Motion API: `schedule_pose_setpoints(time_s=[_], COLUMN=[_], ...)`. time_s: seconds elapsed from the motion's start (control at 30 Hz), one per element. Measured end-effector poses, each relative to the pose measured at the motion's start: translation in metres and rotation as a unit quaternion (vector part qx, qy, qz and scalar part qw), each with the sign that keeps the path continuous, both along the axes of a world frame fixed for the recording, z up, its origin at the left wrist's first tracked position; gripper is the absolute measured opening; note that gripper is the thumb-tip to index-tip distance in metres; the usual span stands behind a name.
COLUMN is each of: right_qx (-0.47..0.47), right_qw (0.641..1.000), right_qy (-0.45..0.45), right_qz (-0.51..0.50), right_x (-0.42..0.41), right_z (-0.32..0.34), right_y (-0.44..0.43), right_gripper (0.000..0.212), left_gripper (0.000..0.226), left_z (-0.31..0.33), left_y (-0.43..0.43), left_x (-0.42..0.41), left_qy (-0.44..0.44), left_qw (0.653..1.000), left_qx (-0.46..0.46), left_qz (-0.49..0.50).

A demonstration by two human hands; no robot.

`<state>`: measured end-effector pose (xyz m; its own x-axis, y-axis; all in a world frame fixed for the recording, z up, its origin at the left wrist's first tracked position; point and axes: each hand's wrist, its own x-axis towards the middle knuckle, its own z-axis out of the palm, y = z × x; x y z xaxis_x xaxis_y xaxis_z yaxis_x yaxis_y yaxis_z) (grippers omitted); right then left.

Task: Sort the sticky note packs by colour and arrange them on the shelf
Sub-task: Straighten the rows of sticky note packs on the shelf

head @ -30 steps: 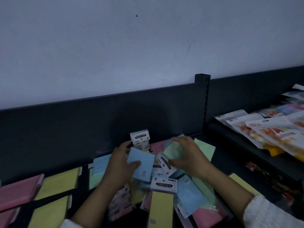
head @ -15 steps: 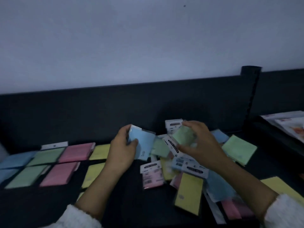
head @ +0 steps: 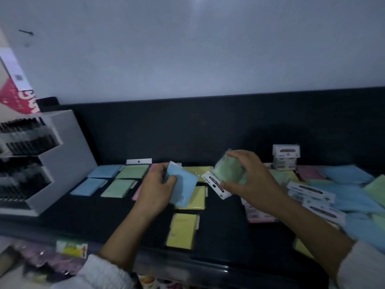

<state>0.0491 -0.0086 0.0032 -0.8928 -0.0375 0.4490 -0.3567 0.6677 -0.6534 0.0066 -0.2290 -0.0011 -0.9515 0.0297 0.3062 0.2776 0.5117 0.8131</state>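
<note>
The black shelf runs out of frame at 3 and 9 o'clock, dim and blurred. At 3 o'clock the unsorted heap is cut by the edge, partly behind the right forearm. At 9 o'clock lie the sorted rows, the pink ones mostly hidden by the left hand. That hand pinches a blue pack, thumb on its face, the pack jutting toward 3 o'clock. The right hand curls over a green pack, whose white header pokes out at 7 o'clock.
</note>
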Motion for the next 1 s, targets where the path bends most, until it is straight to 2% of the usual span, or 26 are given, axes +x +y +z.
schedule_pose_setpoints(time_s=[0.2, 0.33, 0.47, 0.57, 0.7, 0.77, 0.83, 1.0], right_qx=[0.018, 0.019, 0.019, 0.012, 0.014, 0.022, 0.041, 0.072], right_qw=[1.0, 0.999, 0.999, 0.998, 0.996, 0.996, 0.995, 0.992], right_qy=[-0.012, -0.017, -0.039, -0.06, -0.061, -0.056, -0.059, -0.059], right_qz=[-0.004, -0.019, -0.021, -0.031, -0.056, -0.059, -0.066, -0.085], right_x=[-0.026, -0.05, -0.076, -0.094, -0.113, -0.119, -0.126, -0.134], right_z=[0.0, -0.001, -0.005, -0.009, -0.019, -0.024, -0.028, -0.03], right_y=[-0.062, -0.121, -0.183, -0.221, -0.255, -0.266, -0.273, -0.282], right_gripper=[0.069, 0.07, 0.073, 0.074, 0.073, 0.073, 0.075, 0.076], left_gripper=[0.018, 0.011, 0.008, 0.02, 0.028, 0.028, 0.024, 0.027], left_z=[-0.003, -0.002, 0.005, 0.005, 0.002, -0.003, -0.011, -0.045], left_y=[-0.071, -0.136, -0.201, -0.239, -0.268, -0.275, -0.277, -0.279], left_x=[-0.02, -0.049, -0.089, -0.121, -0.158, -0.174, -0.187, -0.207], left_qy=[0.001, -0.025, -0.063, -0.075, -0.064, -0.059, -0.046, -0.026], left_qw=[0.999, 0.998, 0.99, 0.973, 0.96, 0.939, 0.899, 0.828], left_qx=[-0.033, -0.062, -0.119, -0.202, -0.257, -0.325, -0.426, -0.554], left_qz=[-0.004, -0.001, -0.04, -0.077, -0.094, -0.097, -0.088, -0.084])
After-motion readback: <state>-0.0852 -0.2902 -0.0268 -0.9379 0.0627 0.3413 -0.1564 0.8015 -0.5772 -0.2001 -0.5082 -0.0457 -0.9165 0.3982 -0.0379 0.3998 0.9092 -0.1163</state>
